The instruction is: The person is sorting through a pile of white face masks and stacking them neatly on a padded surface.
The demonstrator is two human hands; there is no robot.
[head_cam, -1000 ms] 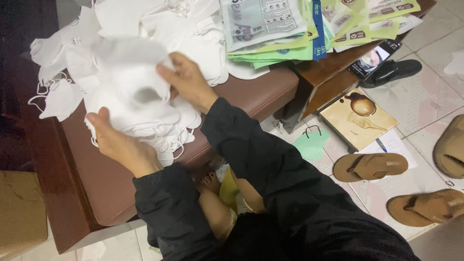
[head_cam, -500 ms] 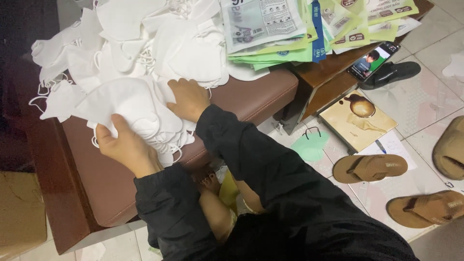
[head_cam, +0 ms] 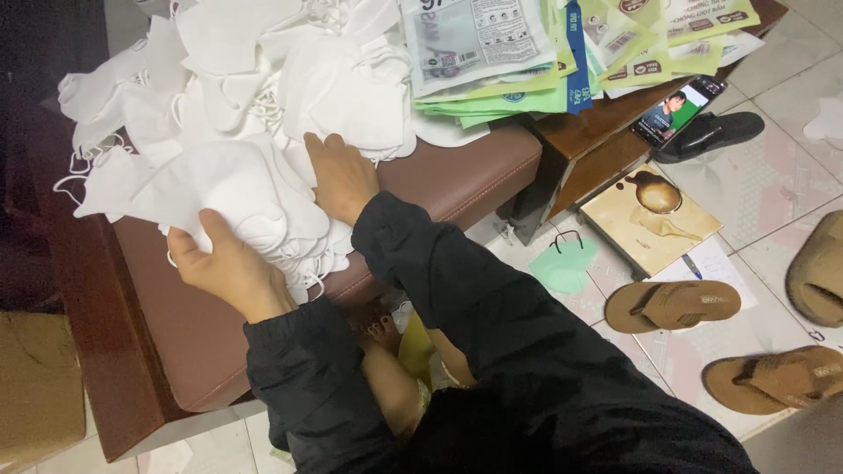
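Lighting was even and moderately bright over the white masks point(head_cam: 263, 105), which ran near overexposed, left edge fell into deep shadow, black sleeves lost detail, focus was slightly soft throughout.

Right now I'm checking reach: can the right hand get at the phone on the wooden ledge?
Probably yes: the right hand rests on white masks, and only bare cushion lies before the phone.

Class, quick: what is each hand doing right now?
Left hand: closed on the stack of white masks.
Right hand: open, resting flat on that stack.
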